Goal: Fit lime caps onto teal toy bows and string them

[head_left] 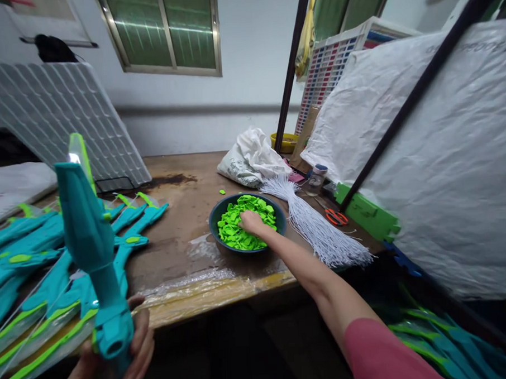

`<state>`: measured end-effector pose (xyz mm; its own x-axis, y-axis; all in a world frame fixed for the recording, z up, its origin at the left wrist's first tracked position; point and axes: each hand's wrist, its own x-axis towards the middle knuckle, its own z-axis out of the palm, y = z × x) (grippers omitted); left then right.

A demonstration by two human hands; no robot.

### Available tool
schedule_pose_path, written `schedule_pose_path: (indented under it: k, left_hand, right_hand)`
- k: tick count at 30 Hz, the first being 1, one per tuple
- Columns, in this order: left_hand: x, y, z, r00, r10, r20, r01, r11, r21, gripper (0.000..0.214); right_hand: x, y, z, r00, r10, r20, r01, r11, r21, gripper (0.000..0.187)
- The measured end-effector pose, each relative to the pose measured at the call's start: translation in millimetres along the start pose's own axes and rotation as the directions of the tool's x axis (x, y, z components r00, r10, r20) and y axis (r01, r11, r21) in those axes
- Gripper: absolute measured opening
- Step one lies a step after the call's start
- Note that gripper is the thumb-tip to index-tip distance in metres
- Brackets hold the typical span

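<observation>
My left hand [118,357] grips the handle of a teal plastic toy piece [90,241] with a light-green tip, held upright at the lower left. My right hand [250,220] reaches across the wooden table [182,215] into a dark bowl [215,222] filled with small bright-green plastic pieces [238,235]. Its fingers are bent down among the pieces, and whether they hold one is hidden.
Several teal and green toy parts [33,255] in clear wrapping lie at the left. A bundle of white cords [317,231], orange scissors [336,216], a crumpled white bag [251,156] and a small jar [317,178] sit near the bowl. Big white sacks [444,159] fill the right.
</observation>
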<state>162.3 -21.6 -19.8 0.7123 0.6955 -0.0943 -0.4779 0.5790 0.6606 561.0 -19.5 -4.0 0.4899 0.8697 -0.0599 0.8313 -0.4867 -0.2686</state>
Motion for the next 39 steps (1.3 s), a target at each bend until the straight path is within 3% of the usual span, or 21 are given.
schedule_pose_path:
  k: [8,16,21,24,27,30,33,35,39]
  left_hand:
    - [-18.6,5.2,28.7,0.988,0.144,-0.055,-0.139,0.987,0.074,0.068]
    - [-12.8,-3.1,36.7,0.969,0.205,0.138,-0.206,0.978,-0.007,0.054]
    - [-3.9,0.8,38.9,0.916,0.193,0.351,-0.161,0.980,-0.119,0.047]
    - [2.3,3.6,43.7,0.911,0.132,0.391,-0.076,0.985,-0.156,0.041]
    - [6.8,1.2,50.4,0.918,0.074,0.390,-0.013,0.988,-0.157,0.037]
    - [8.5,-6.3,54.0,0.918,0.036,0.395,0.033,0.986,-0.166,0.031]
    - [8.1,-15.6,52.7,0.917,0.004,0.400,0.070,0.983,-0.169,0.025]
    - [7.3,-20.8,50.9,0.914,-0.014,0.405,0.089,0.982,-0.166,0.029]
    - [4.9,-25.3,50.1,0.904,-0.058,0.425,0.127,0.983,-0.135,0.035]
  right_hand:
    - [19.8,-2.7,8.8,0.999,0.031,0.014,-0.029,0.996,-0.088,0.036]
    - [9.2,11.1,1.4,0.998,-0.011,-0.063,0.016,0.997,0.082,0.035]
    - [-13.8,-8.0,-12.1,0.975,-0.086,-0.206,0.143,0.949,0.282,0.031]
    - [-51.9,-39.2,-16.5,0.927,-0.217,-0.307,0.336,0.844,0.418,0.022]
    - [-109.6,-77.1,-19.7,0.845,-0.363,-0.392,0.529,0.671,0.519,0.021]
    - [-165.8,-110.4,-23.0,0.750,-0.473,-0.462,0.655,0.433,0.619,0.021]
    - [-198.0,-131.5,-23.9,0.657,-0.531,-0.536,0.706,0.185,0.683,0.012]
    - [-204.9,-138.9,-21.7,0.638,-0.542,-0.547,0.710,0.138,0.691,0.007]
    - [-204.9,-145.1,-11.2,0.684,-0.523,-0.509,0.644,0.106,0.757,0.010]
